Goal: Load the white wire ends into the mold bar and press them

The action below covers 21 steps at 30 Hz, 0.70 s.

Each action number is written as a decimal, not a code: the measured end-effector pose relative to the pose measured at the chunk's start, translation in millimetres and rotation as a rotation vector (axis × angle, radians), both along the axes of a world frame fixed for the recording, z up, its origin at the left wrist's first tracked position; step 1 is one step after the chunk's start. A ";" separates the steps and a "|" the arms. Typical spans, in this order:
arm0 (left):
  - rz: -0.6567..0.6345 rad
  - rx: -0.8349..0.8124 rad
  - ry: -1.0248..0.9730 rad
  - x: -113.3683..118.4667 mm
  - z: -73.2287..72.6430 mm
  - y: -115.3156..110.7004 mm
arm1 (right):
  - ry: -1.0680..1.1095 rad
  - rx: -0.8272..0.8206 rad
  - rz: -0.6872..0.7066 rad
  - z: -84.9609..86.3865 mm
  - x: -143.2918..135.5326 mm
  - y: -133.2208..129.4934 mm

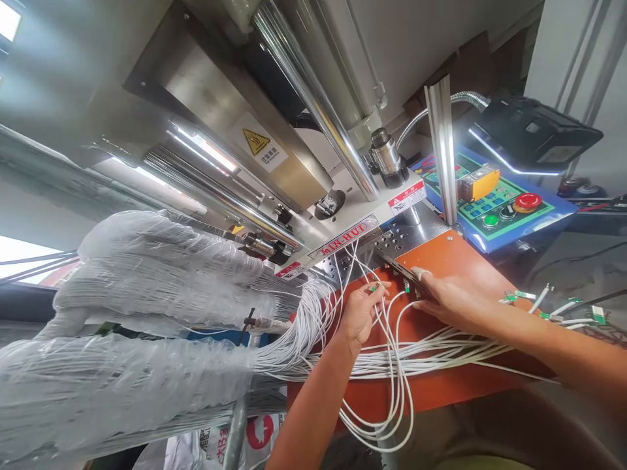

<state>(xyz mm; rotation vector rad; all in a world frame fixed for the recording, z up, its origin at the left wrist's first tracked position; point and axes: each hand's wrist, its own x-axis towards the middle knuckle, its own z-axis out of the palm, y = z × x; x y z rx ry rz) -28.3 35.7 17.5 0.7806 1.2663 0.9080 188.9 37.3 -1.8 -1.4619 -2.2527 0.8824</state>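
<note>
White cables run across the orange table, and several loop down over its front edge. Near the middle, my left hand is closed on a white cable by a small green connector. My right hand grips the end of a dark metal mold bar, which reaches toward the machine's steel plate. Another green piece sits beside the bar, between the hands. Some cables run up under the machine head marked MIN-HUI.
Plastic-wrapped cable bundles fill the left side. A blue control panel with a red button stands at the right, below a black lamp. Green-tipped cable ends lie at the far right. A metal post rises behind the table.
</note>
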 end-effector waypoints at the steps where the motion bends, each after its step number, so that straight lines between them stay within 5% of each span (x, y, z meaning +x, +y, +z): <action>1: 0.000 0.022 0.030 1.7 0.2 1.1 | -0.003 -0.003 0.000 0.2 0.0 0.0; 12: -0.353 0.002 0.369 12.7 4.8 37.0 | -0.032 -0.037 0.030 -0.9 3.8 2.8; 21: -0.408 -0.050 0.479 15.5 7.6 48.5 | -0.033 -0.037 0.031 0.0 3.3 3.4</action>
